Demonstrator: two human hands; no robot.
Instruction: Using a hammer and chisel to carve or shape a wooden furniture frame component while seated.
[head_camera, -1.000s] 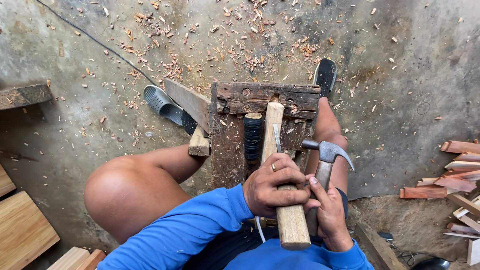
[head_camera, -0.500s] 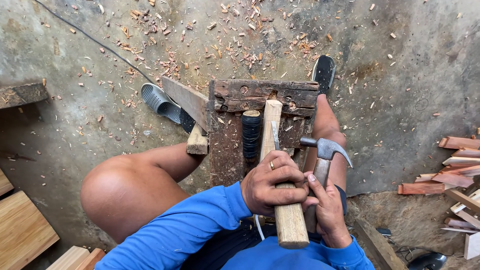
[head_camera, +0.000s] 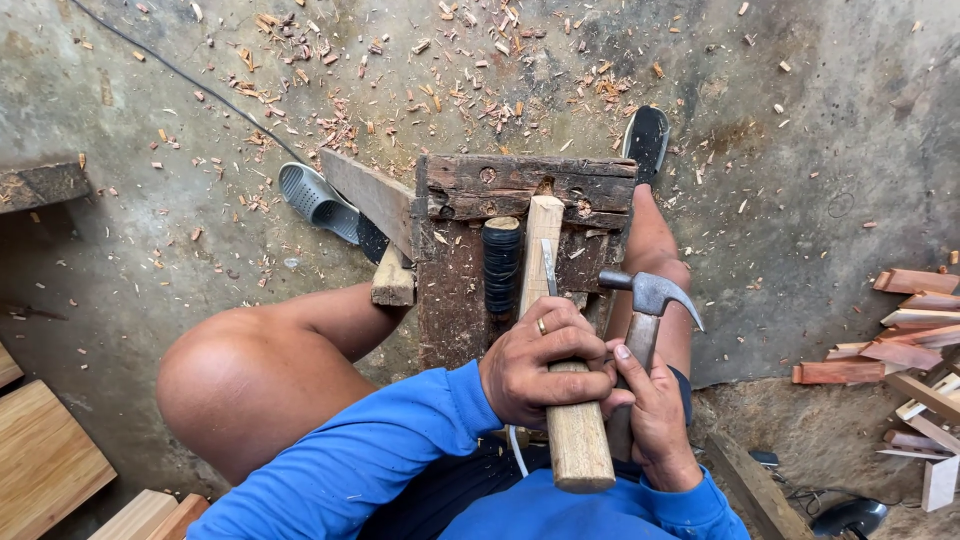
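I sit astride a dark, worn wooden bench (head_camera: 470, 280) on a concrete floor. My left hand (head_camera: 545, 362), a ring on one finger, grips a long pale wooden stick (head_camera: 578, 440) together with a thin metal chisel blade (head_camera: 548, 268) that lies along the stick's top face. The stick's far end rests on the bench. My right hand (head_camera: 655, 410) holds the handle of a claw hammer (head_camera: 650, 295), its steel head raised just right of the stick. A black ribbed cylinder (head_camera: 501, 262) lies on the bench left of the stick.
Wood chips (head_camera: 440, 80) litter the floor ahead. A grey sandal (head_camera: 318, 200) and a slanted plank (head_camera: 372, 195) lie left of the bench. Reddish wood offcuts (head_camera: 900, 340) are piled at the right, pale boards (head_camera: 45, 465) at the lower left. A thin cable (head_camera: 190, 80) crosses the floor.
My hands, the stick and the hammer have kept nearly the same position; the hammer head has shifted only slightly.
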